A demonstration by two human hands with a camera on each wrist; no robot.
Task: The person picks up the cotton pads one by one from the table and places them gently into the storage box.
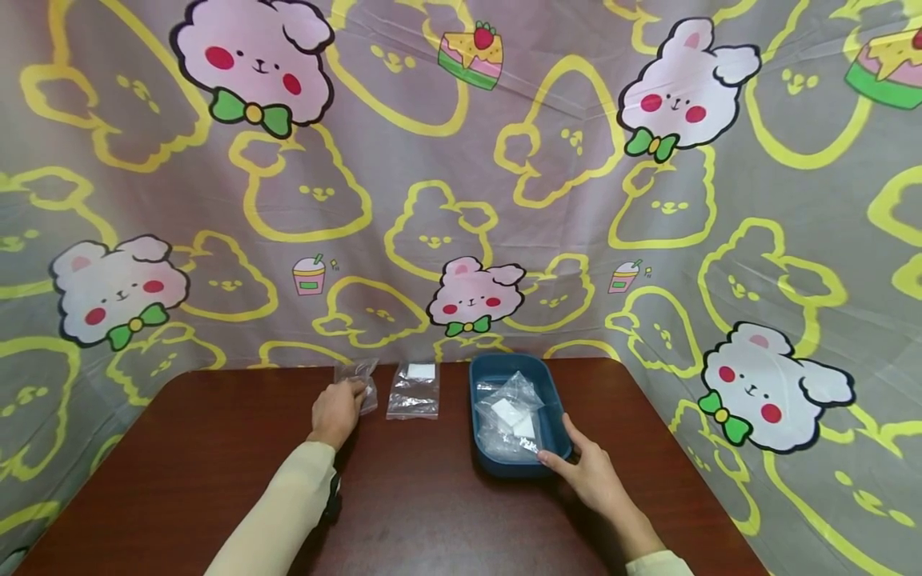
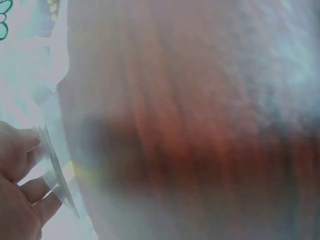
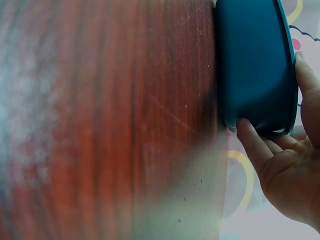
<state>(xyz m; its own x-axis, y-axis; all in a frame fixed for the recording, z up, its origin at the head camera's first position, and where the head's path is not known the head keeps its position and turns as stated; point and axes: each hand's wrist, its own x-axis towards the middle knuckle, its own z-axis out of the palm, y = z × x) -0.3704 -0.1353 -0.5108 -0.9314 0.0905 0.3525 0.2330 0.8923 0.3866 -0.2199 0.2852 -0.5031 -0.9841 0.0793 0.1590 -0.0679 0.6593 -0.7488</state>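
Observation:
At the far left of the table, my left hand (image 1: 338, 412) pinches a clear plastic bag (image 1: 369, 392) between thumb and fingers. In the left wrist view the bag (image 2: 59, 172) appears nearly edge-on beside the fingers. My right hand (image 1: 598, 472) grips the near right corner of a blue plastic bin (image 1: 484, 458), its thumb at the rim. The right wrist view has the bin's outer wall (image 3: 255, 65) with fingertips against it. Inside the bin lie clear bags with white pieces (image 1: 510, 414). Another clear zip bag (image 1: 413, 402) with a white piece lies flat between bag and bin.
The brown wooden table (image 1: 403, 496) extends under everything. A patterned cloth (image 1: 432, 160) with cartoon rabbits hangs behind the table and along its sides, close to the bin's far end.

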